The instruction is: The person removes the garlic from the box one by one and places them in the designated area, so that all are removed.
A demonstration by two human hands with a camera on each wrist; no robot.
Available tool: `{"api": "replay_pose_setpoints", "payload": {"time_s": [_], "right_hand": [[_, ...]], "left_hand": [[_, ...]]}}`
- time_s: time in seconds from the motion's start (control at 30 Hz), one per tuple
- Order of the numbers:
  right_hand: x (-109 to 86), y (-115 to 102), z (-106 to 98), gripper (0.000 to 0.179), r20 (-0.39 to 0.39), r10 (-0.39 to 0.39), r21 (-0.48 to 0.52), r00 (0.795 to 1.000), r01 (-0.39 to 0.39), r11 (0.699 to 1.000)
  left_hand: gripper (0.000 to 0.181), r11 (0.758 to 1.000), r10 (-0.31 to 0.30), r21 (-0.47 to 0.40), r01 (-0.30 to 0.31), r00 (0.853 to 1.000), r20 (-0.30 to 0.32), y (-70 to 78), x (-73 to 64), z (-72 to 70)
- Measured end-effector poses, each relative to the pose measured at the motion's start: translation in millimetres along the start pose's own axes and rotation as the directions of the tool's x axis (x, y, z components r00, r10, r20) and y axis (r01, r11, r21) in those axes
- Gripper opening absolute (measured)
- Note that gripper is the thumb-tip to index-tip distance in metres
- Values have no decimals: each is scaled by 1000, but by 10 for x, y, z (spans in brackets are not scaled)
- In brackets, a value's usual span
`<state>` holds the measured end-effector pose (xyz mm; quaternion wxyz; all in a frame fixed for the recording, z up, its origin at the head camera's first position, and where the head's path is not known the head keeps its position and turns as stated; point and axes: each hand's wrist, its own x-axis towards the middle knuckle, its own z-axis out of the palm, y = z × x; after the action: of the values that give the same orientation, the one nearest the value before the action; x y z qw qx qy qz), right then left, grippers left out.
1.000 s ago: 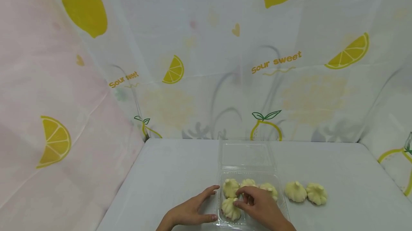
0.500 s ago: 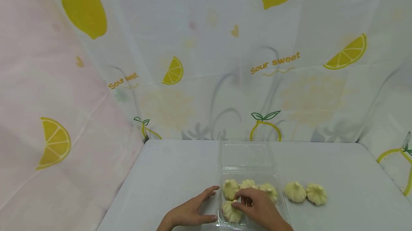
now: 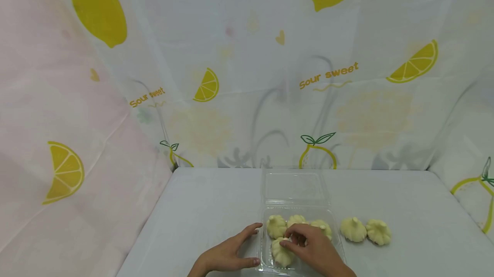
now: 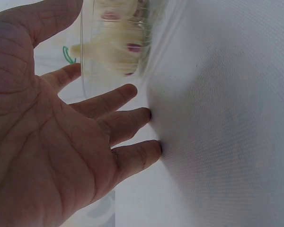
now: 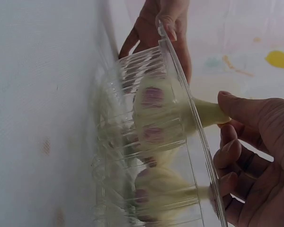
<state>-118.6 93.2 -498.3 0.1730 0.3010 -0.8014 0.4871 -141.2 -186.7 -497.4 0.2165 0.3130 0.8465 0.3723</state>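
The held garlic bulb (image 3: 283, 254), slid slightly toward 3 o'clock since half a second ago, sits inside the clear container (image 3: 335, 225); it is creamy and ribbed, purple-patched near its base. From 3 o'clock the right hand (image 3: 316, 245) pinches its stalk. Three more bulbs (image 3: 275, 227) lie between 11 and 2 o'clock. The left hand (image 3: 230, 253), spread and holding nothing, is at 9 o'clock; two bulbs (image 3: 353, 230) rest on the counter (image 3: 216, 191) near 2 o'clock

The table (image 3: 216, 195) offers passage left of the lid (image 3: 295, 186); garlic bulbs (image 3: 353, 230) obstruct the right.
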Motion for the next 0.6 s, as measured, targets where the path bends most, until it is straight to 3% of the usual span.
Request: {"api": "replay_pose_setpoints", "payload": {"time_s": [0.37, 0.6], "right_hand": [[14, -77, -191, 21, -4, 46, 18, 999, -46, 999], [31, -107, -328, 23, -21, 75, -5, 997, -75, 997]], "left_hand": [[78, 1000, -17, -15, 17, 1000, 12, 10, 11, -3], [78, 1000, 7, 3, -7, 1000, -1, 3, 0, 1]]}}
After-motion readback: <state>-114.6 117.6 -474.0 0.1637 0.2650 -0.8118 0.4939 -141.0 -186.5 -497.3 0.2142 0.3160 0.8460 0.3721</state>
